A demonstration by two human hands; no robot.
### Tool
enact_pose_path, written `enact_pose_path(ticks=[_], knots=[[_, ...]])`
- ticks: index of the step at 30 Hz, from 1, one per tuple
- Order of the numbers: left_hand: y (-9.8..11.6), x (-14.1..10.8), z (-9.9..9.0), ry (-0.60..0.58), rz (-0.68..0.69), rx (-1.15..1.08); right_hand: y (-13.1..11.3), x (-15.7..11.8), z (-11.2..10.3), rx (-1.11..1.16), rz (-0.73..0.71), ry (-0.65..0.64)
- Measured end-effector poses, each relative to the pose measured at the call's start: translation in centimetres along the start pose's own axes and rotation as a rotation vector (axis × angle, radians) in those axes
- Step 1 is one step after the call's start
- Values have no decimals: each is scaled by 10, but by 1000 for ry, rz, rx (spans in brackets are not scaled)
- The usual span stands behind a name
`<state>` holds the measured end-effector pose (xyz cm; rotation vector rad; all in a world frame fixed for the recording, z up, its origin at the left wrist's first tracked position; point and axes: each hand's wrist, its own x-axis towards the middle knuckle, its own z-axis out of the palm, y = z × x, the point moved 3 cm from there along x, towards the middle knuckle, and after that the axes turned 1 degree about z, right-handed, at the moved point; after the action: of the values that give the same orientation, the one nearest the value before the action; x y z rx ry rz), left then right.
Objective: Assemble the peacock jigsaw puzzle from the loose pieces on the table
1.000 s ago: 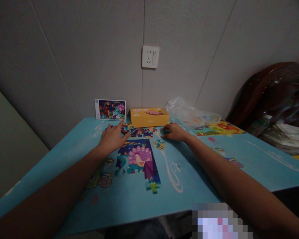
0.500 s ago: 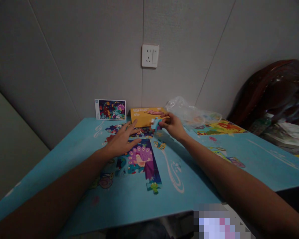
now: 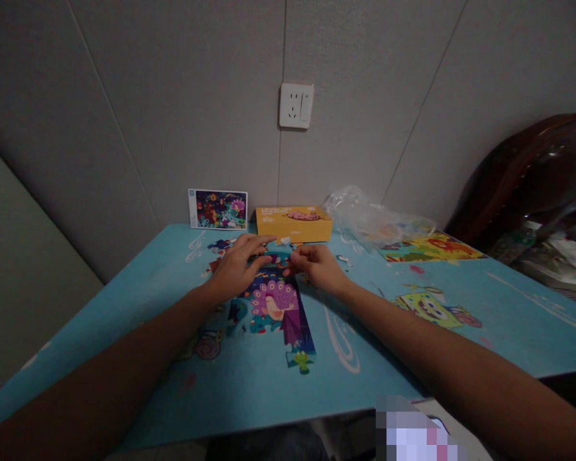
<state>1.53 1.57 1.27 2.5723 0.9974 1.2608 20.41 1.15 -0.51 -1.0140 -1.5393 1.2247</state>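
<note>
Fingers and thumb of my right hand (image 3: 317, 266) pinch a light-blue and purple puzzle piece (image 3: 281, 255) just in front of the yellow box. My left hand (image 3: 240, 266) is at the piece's left side, fingers apart, its fingertips close to the piece; whether they touch it I cannot tell. Below both hands lies a partly joined puzzle (image 3: 274, 301) with a purple peacock, and a green frog piece (image 3: 300, 362) forms its lower right end. Other puzzle pieces lie partly hidden behind my left hand.
A picture card (image 3: 221, 209) leans on the wall beside the yellow box (image 3: 294, 224). Clear plastic wrapping (image 3: 365, 218) and a colourful sheet (image 3: 432, 248) lie at the table's back right. A dark chair (image 3: 532, 173) stands to the right.
My right hand has moved left and down, bringing the puzzle piece between both hands. My left hand has shifted slightly right. The view has turned a little.
</note>
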Motion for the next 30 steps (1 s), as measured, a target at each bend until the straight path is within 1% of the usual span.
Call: enact_pose_path(ticks=[3, 5, 11, 14, 17, 20, 24, 27, 30], knots=[[-2, 0, 1, 3, 4, -32, 0, -1, 2, 4, 7, -57], [-4, 0, 1, 12, -3, -24, 1, -1, 2, -38, -9, -68], [-6, 0, 0, -19, -41, -8, -3, -2, -3, -221, -76, -23], [-4, 0, -2, -31, -49, -17, -6, -3, -5, -242, -95, 10], [1, -1, -3, -84, -7, -69, -7, -4, -5, -217, -99, 14], [5, -1, -3, -161, 36, -131, -7, -5, -1, -179, -75, -61], [7, -2, -3, -217, 14, -194, -6, -8, 6, -155, -14, -183], [8, -2, -4, -226, 13, -224, -6, -9, 8, -155, -2, -206], [7, -3, -3, -253, -24, -264, -4, -9, 7, -158, -12, -198]])
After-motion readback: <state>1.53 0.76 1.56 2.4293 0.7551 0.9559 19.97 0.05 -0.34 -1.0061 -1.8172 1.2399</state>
